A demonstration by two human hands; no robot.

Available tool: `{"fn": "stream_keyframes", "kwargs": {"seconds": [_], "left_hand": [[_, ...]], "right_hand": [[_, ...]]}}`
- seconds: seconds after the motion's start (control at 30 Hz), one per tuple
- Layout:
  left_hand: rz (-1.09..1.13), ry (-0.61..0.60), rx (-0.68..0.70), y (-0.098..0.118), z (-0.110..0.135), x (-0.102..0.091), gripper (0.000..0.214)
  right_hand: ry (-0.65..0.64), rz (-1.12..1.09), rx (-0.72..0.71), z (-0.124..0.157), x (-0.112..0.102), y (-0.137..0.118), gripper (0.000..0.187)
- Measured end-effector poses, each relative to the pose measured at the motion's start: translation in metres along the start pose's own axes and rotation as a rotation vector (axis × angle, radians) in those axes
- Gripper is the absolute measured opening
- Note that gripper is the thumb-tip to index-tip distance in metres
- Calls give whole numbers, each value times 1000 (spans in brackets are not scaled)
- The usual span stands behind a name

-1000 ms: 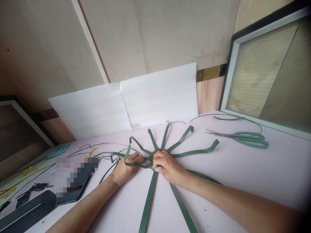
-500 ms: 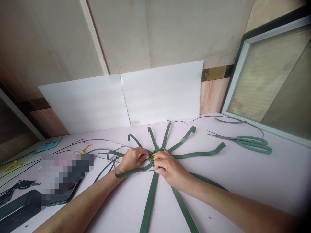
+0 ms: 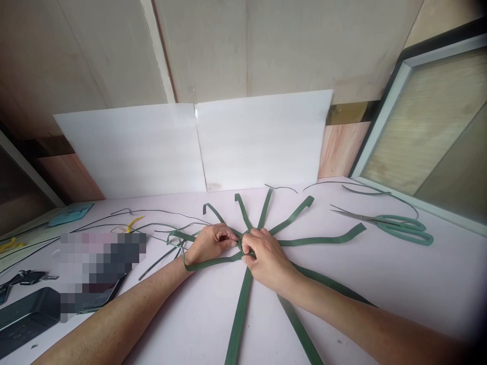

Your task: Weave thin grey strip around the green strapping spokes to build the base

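Note:
Flat green plastic straps spread like spokes across the table from a small woven centre. My left hand is closed at the left side of this centre, thumb and forefinger pinched on the weaving. Over the centre's right side, my right hand has its fingers curled and pressed onto the weaving, covering much of it. One strap bends up beside my left wrist, and thin green strands trail off to the left. Which strand each fingertip grips is too small to make out.
Green-handled scissors lie at the right, near a loose thin strand. A black case, keys and a partly blurred phone are at the left. White panels stand along the back wall.
The view has shifted slightly. My right hand's fingers have moved over the weaving's centre, hiding the yellow bit that showed there. My left hand stays pinched at the left edge.

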State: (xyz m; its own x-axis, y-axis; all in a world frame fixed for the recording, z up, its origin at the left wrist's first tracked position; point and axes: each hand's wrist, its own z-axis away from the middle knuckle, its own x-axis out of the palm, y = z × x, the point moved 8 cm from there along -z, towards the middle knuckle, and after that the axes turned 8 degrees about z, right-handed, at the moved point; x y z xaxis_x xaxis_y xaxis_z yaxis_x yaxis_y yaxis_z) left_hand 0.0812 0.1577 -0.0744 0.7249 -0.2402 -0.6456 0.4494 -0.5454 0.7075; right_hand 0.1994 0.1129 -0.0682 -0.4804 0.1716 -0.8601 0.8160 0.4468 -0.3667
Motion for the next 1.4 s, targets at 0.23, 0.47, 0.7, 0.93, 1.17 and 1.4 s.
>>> {"fn": "stream_keyframes", "kwargs": {"seconds": [0.23, 0.47, 0.7, 0.93, 1.17, 1.4], "left_hand": [[-43, -169, 73, 11, 13, -4, 24], [-180, -261, 161, 22, 28, -6, 9], [-511, -221, 304, 23, 14, 8, 24], [-625, -187, 334, 18, 1, 13, 23], [-663, -173, 192, 13, -3, 12, 18], [-741, -66, 77, 16, 5, 16, 11]], "right_hand": [[13, 126, -42, 1, 4, -9, 29], [35, 126, -47, 2, 6, -9, 32], [86, 91, -68, 1, 2, -6, 29], [105, 19, -67, 1, 1, -1, 27], [118, -587, 108, 1, -36, 34, 4], [270, -352, 180, 31, -116, 50, 15]]}}
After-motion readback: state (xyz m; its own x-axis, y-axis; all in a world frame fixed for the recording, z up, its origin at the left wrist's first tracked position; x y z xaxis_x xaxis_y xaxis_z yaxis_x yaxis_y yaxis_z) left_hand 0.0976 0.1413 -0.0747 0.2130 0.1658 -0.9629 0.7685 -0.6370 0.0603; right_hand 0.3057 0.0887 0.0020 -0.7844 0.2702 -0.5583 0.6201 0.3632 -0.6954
